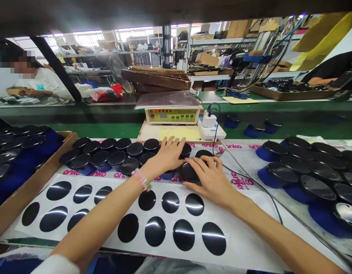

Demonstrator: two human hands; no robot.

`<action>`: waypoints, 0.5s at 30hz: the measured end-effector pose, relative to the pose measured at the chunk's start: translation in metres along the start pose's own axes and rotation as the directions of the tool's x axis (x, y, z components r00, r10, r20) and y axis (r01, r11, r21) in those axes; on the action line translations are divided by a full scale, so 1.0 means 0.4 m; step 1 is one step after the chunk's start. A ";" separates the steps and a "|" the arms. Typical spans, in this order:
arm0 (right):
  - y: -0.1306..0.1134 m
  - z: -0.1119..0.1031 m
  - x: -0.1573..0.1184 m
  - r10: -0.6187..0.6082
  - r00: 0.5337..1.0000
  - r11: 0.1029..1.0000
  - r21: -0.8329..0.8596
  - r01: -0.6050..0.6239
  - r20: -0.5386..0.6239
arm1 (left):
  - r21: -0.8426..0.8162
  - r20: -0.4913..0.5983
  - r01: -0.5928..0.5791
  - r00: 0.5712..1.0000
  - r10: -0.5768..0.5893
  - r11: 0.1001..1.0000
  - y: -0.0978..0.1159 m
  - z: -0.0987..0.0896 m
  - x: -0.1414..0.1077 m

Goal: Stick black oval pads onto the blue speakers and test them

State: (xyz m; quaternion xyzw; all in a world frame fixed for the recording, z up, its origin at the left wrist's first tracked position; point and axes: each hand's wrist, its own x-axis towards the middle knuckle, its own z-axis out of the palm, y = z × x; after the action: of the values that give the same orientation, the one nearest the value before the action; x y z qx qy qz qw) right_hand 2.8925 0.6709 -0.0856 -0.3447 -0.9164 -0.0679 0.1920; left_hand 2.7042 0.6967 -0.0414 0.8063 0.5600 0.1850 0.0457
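Observation:
My right hand (210, 179) lies over a glossy black round disc (190, 172), its fingers curled on the disc's edge. My left hand (168, 154) rests with spread fingers among a group of black discs on blue bases (113, 152), nearest a disc (185, 150) by its fingertips. A pink and green bracelet (141, 179) circles my left wrist. Below both forearms, a white sheet (119, 190) carries several flat glossy black ovals (155, 229) in rows. Part of the group is hidden under my hands.
A cardboard tray (27, 171) of black discs stands at the left, and more discs on blue bases (307, 179) fill the right. A black cable (250, 179) crosses the bench. Behind stand a yellow-green control box (172, 115), a green belt (93, 129) and a co-worker (30, 76).

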 end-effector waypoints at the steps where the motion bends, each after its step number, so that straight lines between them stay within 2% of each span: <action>1: 0.003 0.010 0.009 0.000 1.000 1.000 -0.004 0.000 -0.009 | -0.011 0.009 -0.013 1.000 0.013 1.000 -0.004 0.000 0.034; 3: 0.008 0.031 0.020 0.004 0.999 1.000 -0.015 -0.004 -0.031 | -0.027 -0.035 -0.014 0.999 0.013 1.000 0.003 -0.022 0.056; 4: 0.010 0.039 0.025 0.006 0.999 1.000 -0.025 -0.007 -0.040 | -0.030 -0.087 0.004 0.996 -0.007 1.000 0.014 -0.043 0.042; 7: 0.021 0.055 0.047 0.008 0.999 0.999 -0.052 -0.011 -0.053 | -0.098 -0.272 0.085 0.956 -0.109 0.991 0.068 -0.102 -0.078; 8: 0.025 0.057 0.057 0.010 0.999 0.998 -0.061 -0.013 -0.052 | -0.188 -0.316 0.088 0.938 -0.145 0.978 0.089 -0.108 -0.132; 10: 0.034 0.058 0.078 0.020 0.999 0.997 -0.077 -0.023 -0.045 | -0.346 -0.229 0.086 0.958 -0.173 0.934 0.128 -0.088 -0.237; 12: 0.043 0.054 0.093 0.038 0.999 0.995 -0.089 -0.040 -0.025 | -0.442 -0.112 0.169 0.964 -0.241 0.881 0.156 -0.036 -0.317; 15: 0.063 0.037 0.099 0.098 0.995 0.990 -0.105 -0.096 0.022 | -0.523 -0.074 0.226 0.948 -0.308 0.822 0.167 0.052 -0.376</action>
State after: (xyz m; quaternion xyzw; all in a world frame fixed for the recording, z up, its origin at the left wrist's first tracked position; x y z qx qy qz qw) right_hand 2.8775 0.7176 -0.0836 -0.3992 -0.8963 -0.1011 0.1645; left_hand 2.7247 0.5364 -0.0791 0.6619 0.6006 0.3800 0.2382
